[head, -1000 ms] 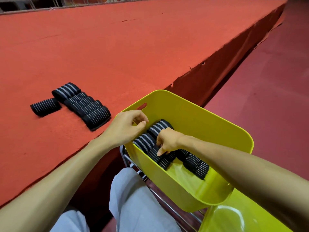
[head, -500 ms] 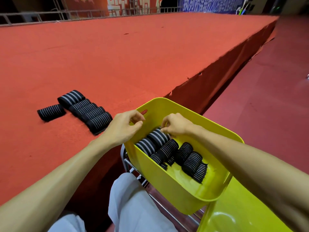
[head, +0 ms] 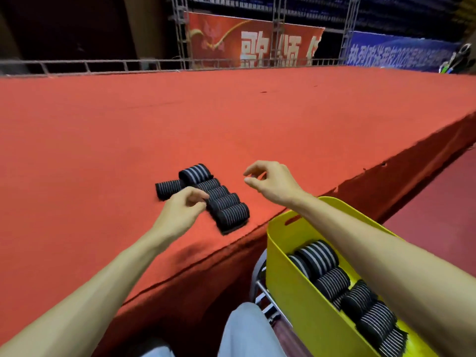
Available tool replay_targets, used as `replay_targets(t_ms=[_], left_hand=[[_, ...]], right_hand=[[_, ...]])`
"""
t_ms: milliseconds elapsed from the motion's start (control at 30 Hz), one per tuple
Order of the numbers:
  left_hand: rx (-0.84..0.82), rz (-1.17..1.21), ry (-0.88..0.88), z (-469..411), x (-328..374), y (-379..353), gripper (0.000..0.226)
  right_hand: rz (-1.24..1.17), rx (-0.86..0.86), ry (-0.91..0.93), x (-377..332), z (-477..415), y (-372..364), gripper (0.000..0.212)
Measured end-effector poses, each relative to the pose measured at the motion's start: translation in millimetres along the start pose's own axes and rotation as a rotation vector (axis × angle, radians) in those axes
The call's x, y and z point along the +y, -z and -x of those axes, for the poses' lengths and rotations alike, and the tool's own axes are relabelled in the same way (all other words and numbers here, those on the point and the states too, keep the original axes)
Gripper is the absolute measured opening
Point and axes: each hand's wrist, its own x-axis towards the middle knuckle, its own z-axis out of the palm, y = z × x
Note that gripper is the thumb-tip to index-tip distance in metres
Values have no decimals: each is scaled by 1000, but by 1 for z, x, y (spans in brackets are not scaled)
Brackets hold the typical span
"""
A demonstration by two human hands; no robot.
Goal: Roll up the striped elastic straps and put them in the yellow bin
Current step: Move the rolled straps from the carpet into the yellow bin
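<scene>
a cluster of rolled black elastic straps with thin white stripes [head: 228,204] is seen on the red carpeted stage [head: 283,119], close to its near edge. five rolls are packed side by side in a row, each touching the next, and a sixth roll [head: 167,191] is laid just beside the row's far end, on its left.

the left grip [head: 180,212] is held over the row with its fingers curled and the thumb brought against the forefinger. the fingertips overlap one roll, but whether that roll is pinched or merely hidden behind them cannot be told. the right grip [head: 273,181] is held above bare carpet to the right of the row, well apart from it. its fingers are loosely curled, thumb and forefinger are parted, and nothing is held.

the yellow plastic bin [head: 291,284] is set below the stage's near edge, at the right, on a metal frame [head: 260,288]. more rolled striped straps [head: 320,256] are lined up inside it along the near wall, partly covered by the right forearm.

a grey trouser leg [head: 247,331] is seen at the bottom.
</scene>
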Motion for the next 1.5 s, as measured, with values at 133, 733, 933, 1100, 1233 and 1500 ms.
replay_targets(t_ms=[133,733,933,1100,1233,1500], left_hand=[[83,3,116,-14,-49,44,19],[51,-251,141,-165,-187,39,68],[130,-380,191,-152,-180,34,43],[241,-88,215,-102,-151,22,27],[209,120,235,-66,-139,-2,18],[241,7,116,-36,-132,-39,24]], right_hand=[[24,-148,88,-29,-40,-51,14],[-34,-278,67,19,-127,-145,20],[-13,-278,41,20,-120,-117,18],[61,-345,29,28,-103,-93,10],[203,-457,66,36,-90,-81,13],[556,-767,189,52,-76,-93,52]])
